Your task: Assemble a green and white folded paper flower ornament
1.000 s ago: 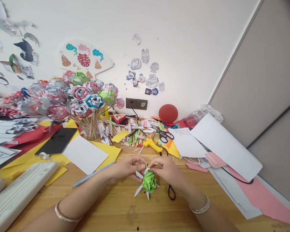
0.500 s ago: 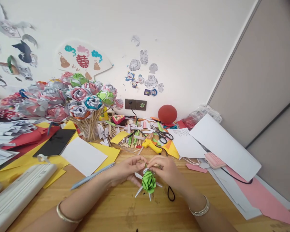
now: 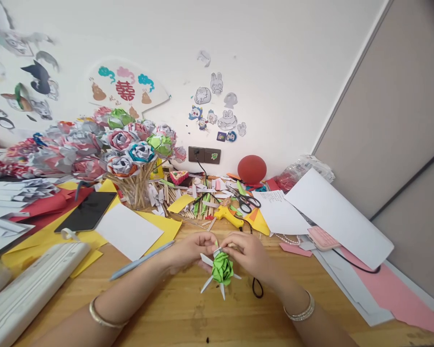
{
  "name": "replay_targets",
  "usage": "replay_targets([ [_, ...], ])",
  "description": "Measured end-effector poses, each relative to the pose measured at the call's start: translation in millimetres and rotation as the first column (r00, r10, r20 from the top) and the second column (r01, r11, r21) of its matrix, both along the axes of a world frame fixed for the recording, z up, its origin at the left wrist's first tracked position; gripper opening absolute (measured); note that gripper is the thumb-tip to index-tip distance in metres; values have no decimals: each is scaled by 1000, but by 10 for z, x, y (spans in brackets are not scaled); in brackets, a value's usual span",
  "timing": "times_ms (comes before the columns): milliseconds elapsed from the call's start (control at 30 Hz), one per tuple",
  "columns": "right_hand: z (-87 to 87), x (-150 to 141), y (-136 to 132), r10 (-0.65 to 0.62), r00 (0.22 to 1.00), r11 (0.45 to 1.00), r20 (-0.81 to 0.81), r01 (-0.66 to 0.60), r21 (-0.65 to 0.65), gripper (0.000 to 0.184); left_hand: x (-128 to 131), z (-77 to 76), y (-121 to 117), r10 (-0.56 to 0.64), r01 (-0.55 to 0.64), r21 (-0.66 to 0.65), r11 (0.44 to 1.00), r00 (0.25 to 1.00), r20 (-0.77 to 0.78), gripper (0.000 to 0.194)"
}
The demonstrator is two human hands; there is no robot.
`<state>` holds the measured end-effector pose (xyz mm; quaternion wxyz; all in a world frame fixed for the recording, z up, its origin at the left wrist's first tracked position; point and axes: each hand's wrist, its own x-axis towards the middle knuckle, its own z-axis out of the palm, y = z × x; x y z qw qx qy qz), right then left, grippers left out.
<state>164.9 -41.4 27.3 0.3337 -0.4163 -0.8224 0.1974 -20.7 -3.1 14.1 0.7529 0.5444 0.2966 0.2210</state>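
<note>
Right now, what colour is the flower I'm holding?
The flower is green with white strips, in the head view.

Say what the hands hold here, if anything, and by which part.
A green paper flower, pinched at its far edge by both the left hand and the right hand; exactly which fold each grips cannot be told.

left hand: bare | left forearm: bare, circled by a pale-gold bangle, smooth, narrow and rounded, metallic sheen | right hand: bare | right forearm: bare, wearing a silvery bracelet, broader, glittering, its surface beaded-looking in close rows, exact pattern unclear
</note>
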Motion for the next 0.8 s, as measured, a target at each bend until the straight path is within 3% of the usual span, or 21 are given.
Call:
replay_targets([
  [167,1,-2,4,10,1000,1000,-5,-10,7,11,2,48,-61,-34,33,-22,999,999,-40,34],
  [433,1,52,28,169,985,976,21,-170,135,21,5,25,-34,-31,30,-54,998,999,-10,34],
  [533,16,74,20,192,981,976,31,-194,101,23,9,11,-31,-8,7,-43,999,1000,-16,35],
  [667,32,72,-8,130,991,991,31,-130,7,18,23,31,-53,2,-2,13,1000,999,-47,37],
  [800,14,52,-17,179,984,983,-16,-178,34,19,22,58,-56,-7,10,60,998,999,-52,36],
])
